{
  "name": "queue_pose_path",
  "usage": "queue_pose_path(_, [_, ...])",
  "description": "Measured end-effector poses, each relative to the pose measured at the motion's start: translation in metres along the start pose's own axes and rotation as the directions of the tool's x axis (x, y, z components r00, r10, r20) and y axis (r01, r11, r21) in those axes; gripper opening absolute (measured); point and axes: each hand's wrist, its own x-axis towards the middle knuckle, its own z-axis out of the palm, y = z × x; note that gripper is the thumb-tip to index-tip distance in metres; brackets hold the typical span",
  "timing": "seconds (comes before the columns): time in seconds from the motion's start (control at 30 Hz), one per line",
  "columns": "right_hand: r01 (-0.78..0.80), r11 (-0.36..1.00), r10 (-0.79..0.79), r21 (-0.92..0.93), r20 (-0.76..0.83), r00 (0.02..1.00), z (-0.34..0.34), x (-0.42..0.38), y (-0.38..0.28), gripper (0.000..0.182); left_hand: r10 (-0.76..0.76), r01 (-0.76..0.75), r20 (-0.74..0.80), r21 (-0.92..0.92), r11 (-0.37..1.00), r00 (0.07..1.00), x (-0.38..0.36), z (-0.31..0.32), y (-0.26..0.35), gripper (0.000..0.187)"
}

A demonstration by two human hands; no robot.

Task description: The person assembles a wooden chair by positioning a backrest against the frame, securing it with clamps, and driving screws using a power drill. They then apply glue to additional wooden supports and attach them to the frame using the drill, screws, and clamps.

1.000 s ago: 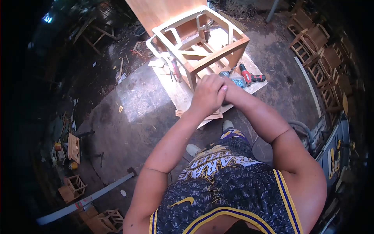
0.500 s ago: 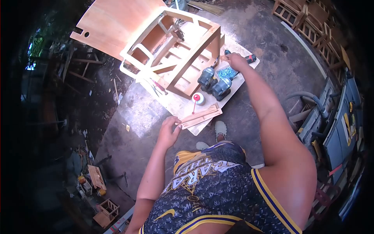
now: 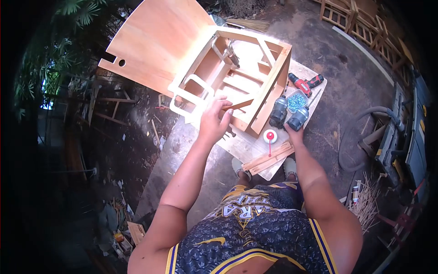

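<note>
My left hand (image 3: 215,119) is at the near left corner of a wooden frame (image 3: 262,101), thumb and fingers apart, with nothing seen between them. My right hand (image 3: 294,133) is at the base of a dark power driver (image 3: 299,119), its fingers partly hidden beneath the tool. A second dark driver (image 3: 278,112) stands just left of it. Behind them are a tray of small blue pieces (image 3: 297,101) and a red drill (image 3: 302,85). A white bottle with a red cap (image 3: 270,135) stands near two wooden strips (image 3: 269,158) at the board's near edge.
A large curved wooden panel (image 3: 157,41) rises from the frame's far left side. Metal clamps (image 3: 232,54) sit inside the frame. Wooden chairs (image 3: 337,13) are at the back right. A grey hose (image 3: 365,111) curves over the floor on the right.
My left hand has moved from the wooden strips up to the frame. My right hand has come back from beside the red drill to the nearer driver. The camera view has shifted.
</note>
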Motion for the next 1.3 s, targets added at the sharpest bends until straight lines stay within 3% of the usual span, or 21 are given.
queue_pose_path(0.03, [0.005,0.999,-0.002,0.035,-0.085,0.996,0.007,0.007,0.007,0.071,-0.082,0.091,0.075,-0.112,0.99,0.994,0.006,0.0,-0.011,0.019])
queue_pose_path(0.07, [-0.027,0.988,-0.004,-0.154,-0.201,0.98,0.005,-0.001,-0.015,0.071,-0.158,0.19,0.155,-0.216,0.958,0.975,0.015,-0.003,-0.013,0.02])
queue_pose_path(0.17, [-0.187,0.964,0.091,-0.189,-0.428,0.899,0.008,0.009,-0.041,0.071,0.026,-0.042,0.301,0.045,0.998,0.953,0.026,0.001,-0.05,0.023])
queue_pose_path(0.23, [-0.13,0.981,0.031,-0.145,-0.543,0.839,-0.016,0.001,-0.056,0.074,0.122,-0.104,0.305,-0.074,0.992,0.945,0.027,-0.009,-0.049,0.026])
queue_pose_path(0.27, [-0.123,0.984,0.048,-0.125,-0.482,0.875,-0.039,0.001,-0.05,0.065,0.112,-0.069,0.337,-0.136,0.988,0.935,0.028,-0.017,-0.047,0.026])
queue_pose_path(0.33, [0.259,0.82,-0.388,-0.511,-0.163,0.907,-0.073,-0.056,-0.152,0.04,0.094,0.004,0.328,-0.288,0.958,0.94,0.032,-0.016,-0.056,0.028])
queue_pose_path(0.37, [0.384,0.653,-0.543,-0.653,-0.05,0.838,-0.084,-0.063,-0.173,0.044,0.059,0.092,0.34,-0.412,0.907,0.938,0.031,-0.013,-0.061,0.03])
queue_pose_path(0.43, [0.416,0.857,-0.408,-0.305,0.092,0.908,-0.068,-0.103,-0.29,0.056,0.087,0.131,0.354,-0.548,0.826,0.931,0.041,-0.005,-0.072,0.034])
queue_pose_path(0.5, [0.584,0.518,-0.556,-0.625,0.274,0.785,-0.019,-0.156,-0.404,0.051,0.071,0.333,0.425,-0.792,0.511,0.902,0.045,-0.008,-0.061,0.052])
queue_pose_path(0.6, [0.611,0.285,-0.393,-0.739,0.491,0.777,0.039,-0.15,-0.428,0.047,0.057,0.467,0.476,-0.876,0.12,0.878,0.053,-0.028,-0.035,0.062])
queue_pose_path(0.63, [0.666,0.175,-0.44,-0.725,0.548,0.711,0.057,-0.136,-0.416,0.048,-0.029,0.469,0.47,-0.872,0.137,0.882,0.058,-0.036,-0.031,0.057])
queue_pose_path(0.67, [0.655,0.147,-0.397,-0.741,0.562,0.725,0.078,-0.127,-0.414,0.044,0.047,0.507,0.517,-0.851,0.139,0.855,0.072,-0.035,-0.046,0.047])
queue_pose_path(0.77, [0.68,0.114,-0.264,-0.724,0.638,0.724,0.126,-0.119,-0.426,0.036,-0.115,0.415,0.399,-0.876,0.245,0.91,0.088,-0.04,-0.084,0.047])
queue_pose_path(0.8, [0.661,0.127,-0.237,-0.739,0.625,0.744,0.142,-0.114,-0.427,0.031,-0.036,0.426,0.435,-0.856,0.294,0.9,0.09,-0.055,-0.092,0.052])
queue_pose_path(0.87, [0.652,0.114,-0.244,-0.749,0.615,0.749,0.172,-0.104,-0.425,0.031,0.054,0.197,0.307,-0.726,0.659,0.95,0.111,-0.035,-0.159,0.052])
queue_pose_path(0.93, [0.626,0.129,-0.241,-0.769,0.587,0.772,0.197,-0.09,-0.417,0.031,0.153,0.149,0.346,-0.706,0.692,0.926,0.117,-0.055,-0.183,0.065])
queue_pose_path(1.0, [0.593,0.152,-0.24,-0.791,0.553,0.798,0.217,-0.081,-0.417,0.031,0.286,-0.095,0.377,-0.452,0.887,0.881,0.116,-0.079,-0.194,0.091])
queue_pose_path(1.03, [0.599,0.113,-0.232,-0.793,0.565,0.792,0.223,-0.08,-0.417,0.03,0.308,-0.169,0.388,-0.353,0.92,0.868,0.116,-0.085,-0.192,0.106])
queue_pose_path(1.07, [0.607,0.066,-0.223,-0.792,0.581,0.783,0.227,-0.079,-0.42,0.03,0.315,-0.167,0.4,-0.363,0.917,0.861,0.115,-0.085,-0.191,0.106])
queue_pose_path(1.13, [0.601,0.046,-0.213,-0.798,0.58,0.786,0.234,-0.079,-0.423,0.029,0.412,-0.405,0.263,-0.082,0.911,0.873,0.115,-0.084,-0.193,0.104])
queue_pose_path(1.3, [0.572,0.078,-0.194,-0.816,0.55,0.812,0.247,-0.073,-0.422,0.028,0.348,-0.326,0.278,-0.123,0.937,0.895,0.121,-0.087,-0.199,0.101])
